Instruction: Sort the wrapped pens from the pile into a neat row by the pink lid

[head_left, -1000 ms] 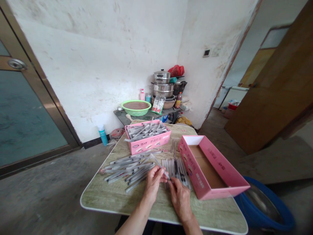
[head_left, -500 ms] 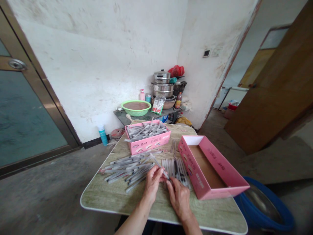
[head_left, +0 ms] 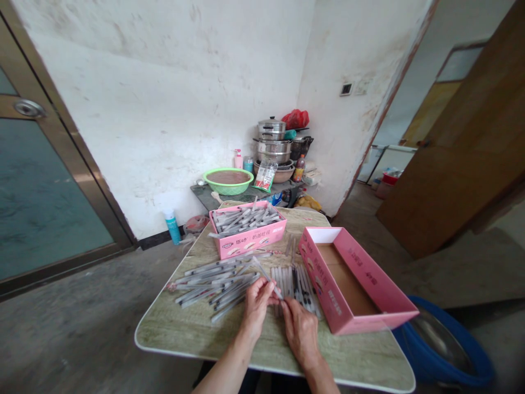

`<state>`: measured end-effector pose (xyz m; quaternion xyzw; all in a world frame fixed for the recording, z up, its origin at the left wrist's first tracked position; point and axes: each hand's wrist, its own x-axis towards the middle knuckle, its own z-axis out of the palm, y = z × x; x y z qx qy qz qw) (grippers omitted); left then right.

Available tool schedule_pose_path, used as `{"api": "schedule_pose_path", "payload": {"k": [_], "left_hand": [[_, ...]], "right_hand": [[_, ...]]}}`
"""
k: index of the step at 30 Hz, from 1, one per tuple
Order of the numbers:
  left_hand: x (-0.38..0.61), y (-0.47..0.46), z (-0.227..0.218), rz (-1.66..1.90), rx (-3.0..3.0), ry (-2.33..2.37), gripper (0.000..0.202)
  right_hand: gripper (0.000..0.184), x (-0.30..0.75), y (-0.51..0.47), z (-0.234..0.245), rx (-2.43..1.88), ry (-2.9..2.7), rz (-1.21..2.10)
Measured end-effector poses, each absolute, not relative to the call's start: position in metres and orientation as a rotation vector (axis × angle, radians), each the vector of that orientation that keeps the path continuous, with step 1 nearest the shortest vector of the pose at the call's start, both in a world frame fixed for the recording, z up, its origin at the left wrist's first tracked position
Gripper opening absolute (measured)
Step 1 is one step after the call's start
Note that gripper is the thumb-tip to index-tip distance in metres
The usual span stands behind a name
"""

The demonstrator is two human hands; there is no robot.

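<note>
A head-worn camera looks down on a person's two bare hands over a pale green, marble-patterned worktop (head_left: 184, 328) with rounded corners. Little has changed in the last second. The left hand (head_left: 256, 301) still pinches one slim grey pen in a clear sleeve (head_left: 267, 277), its grip clamped on the near end between thumb and fingertips, and the pen slants up and away to the left. The right hand (head_left: 301, 329) has shifted only slightly and lies palm down. Its grip looks apart, with the fingers flat on the near ends of a tidy row of sleeved pens (head_left: 297, 280) laid side by side. The held pen therefore remains just left of that row, raised above it and not laid among the others. Left of the hands sprawls a loose heap of the same pens (head_left: 209, 282). Just right of the row sits an open pink cardboard box (head_left: 371, 273), its brown floor bare. Farther back, a second pink cardboard box (head_left: 246, 242) is piled with pens. Nothing lies between the hands and the row. Against the far wall stand a green plastic basin (head_left: 228, 180) and stacked steel pots (head_left: 273, 143). A blue tub (head_left: 451, 350) sits on the floor at lower right, beside the worktop.
</note>
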<state>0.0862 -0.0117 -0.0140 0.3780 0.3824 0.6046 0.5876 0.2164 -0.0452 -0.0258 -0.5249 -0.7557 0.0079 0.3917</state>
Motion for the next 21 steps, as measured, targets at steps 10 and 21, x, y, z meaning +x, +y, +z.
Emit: {"api": "schedule_pose_path", "payload": {"k": [10, 21], "left_hand": [[0.0861, -0.0108, -0.0155, 1.418, 0.887, 0.885, 0.033], [0.0874, -0.0115, -0.011, 1.416, 0.859, 0.874, 0.034]], "right_hand": [[0.031, 0.217, -0.0448, -0.0298, -1.343, -1.927, 0.0], [0.034, 0.217, -0.0446, -0.0257, -1.35, -1.925, 0.013]]}}
